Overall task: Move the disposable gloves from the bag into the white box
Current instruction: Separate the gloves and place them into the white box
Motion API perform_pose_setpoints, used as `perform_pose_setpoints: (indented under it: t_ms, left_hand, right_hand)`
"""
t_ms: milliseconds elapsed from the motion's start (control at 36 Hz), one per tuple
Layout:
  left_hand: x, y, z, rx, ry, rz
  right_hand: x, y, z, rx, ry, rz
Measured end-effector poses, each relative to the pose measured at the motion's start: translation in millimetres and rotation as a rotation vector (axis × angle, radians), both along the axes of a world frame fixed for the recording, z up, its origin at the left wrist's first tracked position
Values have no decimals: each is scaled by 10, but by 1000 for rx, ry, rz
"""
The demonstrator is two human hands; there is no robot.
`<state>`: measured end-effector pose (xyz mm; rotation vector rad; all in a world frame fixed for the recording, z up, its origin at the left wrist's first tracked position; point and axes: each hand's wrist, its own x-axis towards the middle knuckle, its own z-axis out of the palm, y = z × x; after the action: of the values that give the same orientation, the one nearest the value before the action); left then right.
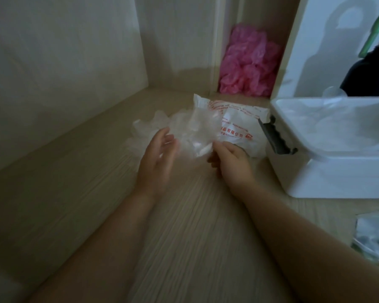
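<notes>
A white plastic bag (239, 121) with red print lies flat on the wooden surface, just left of the white box (328, 171). A bunch of clear disposable gloves (184, 127) spills from the bag's left end onto the wood. My right hand (230, 162) pinches the near edge of the glove bunch, close to the bag. My left hand (160, 158) is blurred, its fingers relaxed and touching the left side of the gloves. The box stands with its lid raised and some clear plastic lies inside it.
A heap of pink plastic gloves (247, 64) fills a niche behind the bag. The box's dark latch (276, 136) juts toward the bag. More crumpled clear plastic (374, 237) lies at the right edge. Pale walls close the left and back sides.
</notes>
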<state>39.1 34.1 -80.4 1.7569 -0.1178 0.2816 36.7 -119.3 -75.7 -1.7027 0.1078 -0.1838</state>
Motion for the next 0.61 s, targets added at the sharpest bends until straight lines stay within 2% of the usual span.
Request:
perform_pose_setpoints:
  t_ms: [83,139,250,444,556,611]
  left_hand:
    - [-46,-7,39,-42,1,-25]
    - [-69,-27,96,-52,5,-65]
    - [-65,-82,227,167,7,-58]
    - [-172,-139,434,-25,-73,-111]
    - [-147,-196,488,75,-150,-80]
    - [-137,-212,520,209,-207,32]
  right_hand:
    - [5,-37,165,439,224,151]
    - [5,-39,258,548,263,245]
    - [-1,7,423,486,257,338]
    - [-42,56,602,172,91,209]
    - [-108,84,716,218,51,184]
    - [-156,79,768,121,9,165]
